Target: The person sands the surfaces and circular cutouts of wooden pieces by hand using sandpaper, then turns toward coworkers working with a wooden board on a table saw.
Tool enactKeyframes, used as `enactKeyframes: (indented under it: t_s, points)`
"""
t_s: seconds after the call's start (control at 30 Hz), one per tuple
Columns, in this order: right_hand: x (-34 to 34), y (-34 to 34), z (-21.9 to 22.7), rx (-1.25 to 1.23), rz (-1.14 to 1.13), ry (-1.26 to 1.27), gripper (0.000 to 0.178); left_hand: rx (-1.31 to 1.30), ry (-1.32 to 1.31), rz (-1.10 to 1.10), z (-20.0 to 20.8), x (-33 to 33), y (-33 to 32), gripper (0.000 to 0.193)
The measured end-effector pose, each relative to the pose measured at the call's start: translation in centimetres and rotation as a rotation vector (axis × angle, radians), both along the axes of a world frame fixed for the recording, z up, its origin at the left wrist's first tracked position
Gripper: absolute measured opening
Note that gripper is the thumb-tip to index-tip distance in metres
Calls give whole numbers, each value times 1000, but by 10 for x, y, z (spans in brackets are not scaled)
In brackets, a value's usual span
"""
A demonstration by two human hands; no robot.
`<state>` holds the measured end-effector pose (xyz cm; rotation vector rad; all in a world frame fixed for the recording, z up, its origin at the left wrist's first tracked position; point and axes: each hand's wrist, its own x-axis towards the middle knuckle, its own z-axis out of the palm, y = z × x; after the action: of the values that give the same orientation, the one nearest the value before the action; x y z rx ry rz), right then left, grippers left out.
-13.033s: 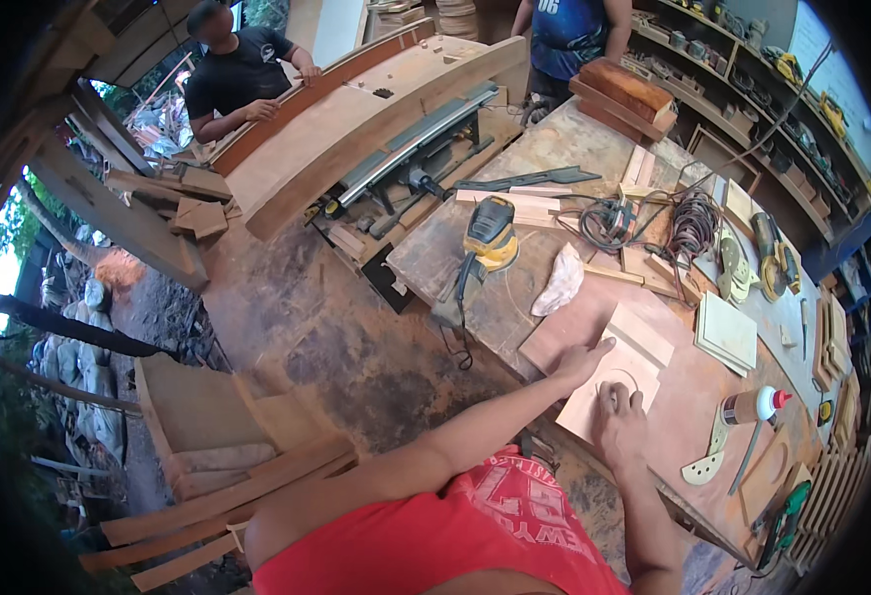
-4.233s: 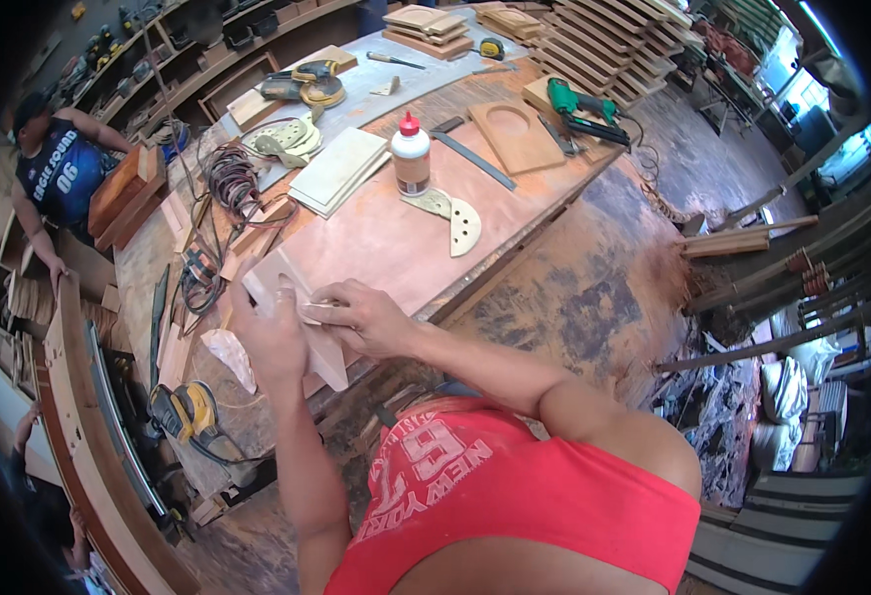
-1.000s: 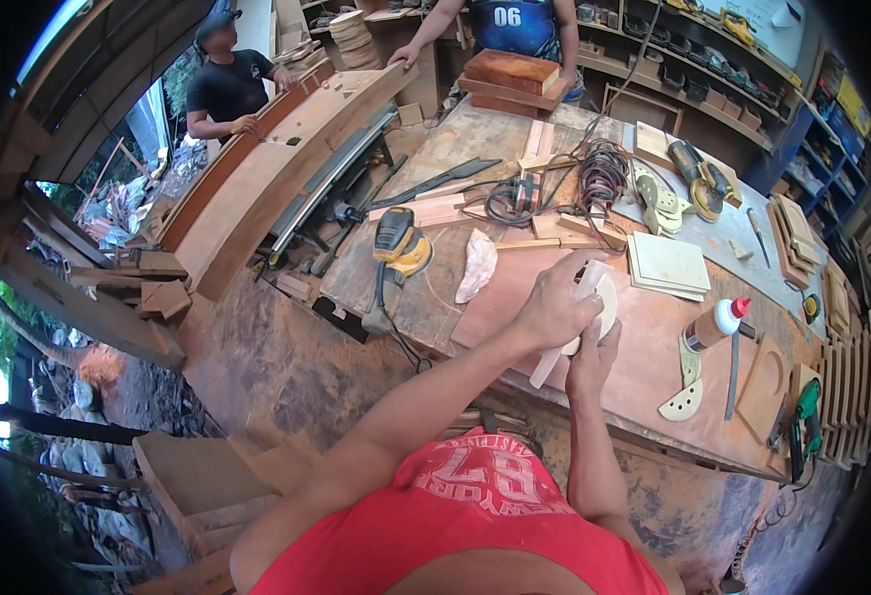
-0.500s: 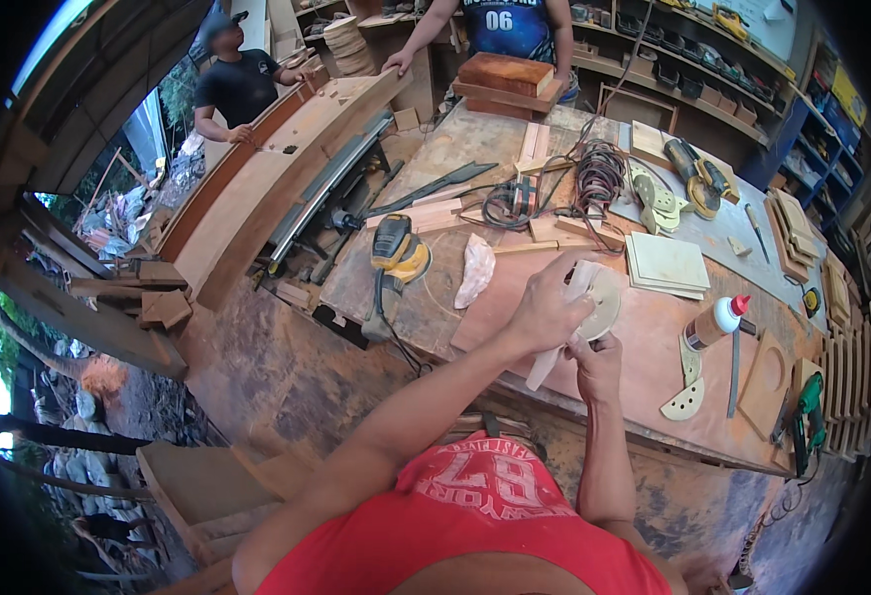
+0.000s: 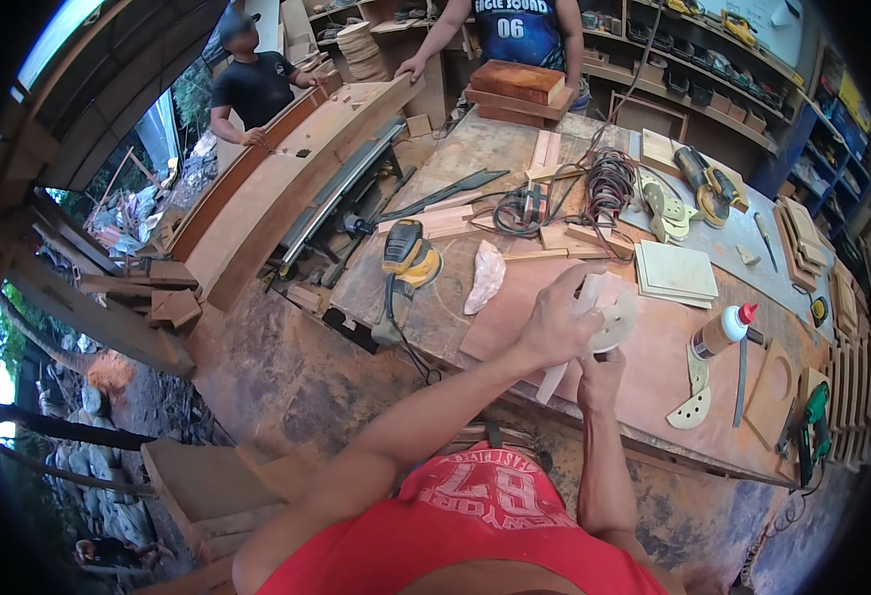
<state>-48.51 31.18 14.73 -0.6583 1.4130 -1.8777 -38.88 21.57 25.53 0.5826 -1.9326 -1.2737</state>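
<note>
Over the near edge of the workbench, my left hand (image 5: 558, 325) is closed on a whitish, flexible strip (image 5: 552, 383) whose ends stick out above and below the fingers. My right hand (image 5: 600, 375) pinches the lower edge of a round, pale sanding disc (image 5: 616, 323) with a few holes. The disc stands tilted between the two hands, touching or very near the left fingertips. Below it a plywood sheet (image 5: 644, 382) lies on the bench. To the right are more cut sanding disc pieces (image 5: 690, 409) and a glue bottle (image 5: 721, 333) with a red cap.
A yellow-black orbital sander (image 5: 411, 256) and a crumpled pale cloth (image 5: 485, 278) lie left of my hands. Beyond are coiled cables (image 5: 609, 183), stacked sanding sheets (image 5: 676, 270) and another sander (image 5: 710, 188). Two people stand at the far side, their hands on a long wooden frame (image 5: 302, 183).
The view has shifted slightly, so the bench appears a little lower and farther right. My hands keep their holds, and the disc has turned slightly between them.
</note>
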Motion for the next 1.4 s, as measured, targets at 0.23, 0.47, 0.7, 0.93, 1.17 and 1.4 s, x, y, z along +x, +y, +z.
enactKeyframes:
  t_s: [0.23, 0.47, 0.7, 0.93, 1.17, 1.4]
  points:
    - [5, -3, 15, -88, -83, -115, 40, -37, -25, 5, 0, -2, -1, 53]
    - [9, -10, 18, -70, -19, -42, 45, 13, -41, 37, 3, 2, -6, 50]
    - [9, -15, 23, -288, -44, -82, 40, -57, -33, 74, -1, -1, -8, 49]
    - [8, -2, 8, -79, -14, -50, 38, -24, -14, 39, 2, -8, -11, 49]
    - [1, -1, 4, -188, -41, -155, 45, -88, -19, 29, 2, -20, 1, 52]
    - [-2, 8, -3, -147, 1, -189, 52, -120, 33, 23, 4, -25, 7, 53]
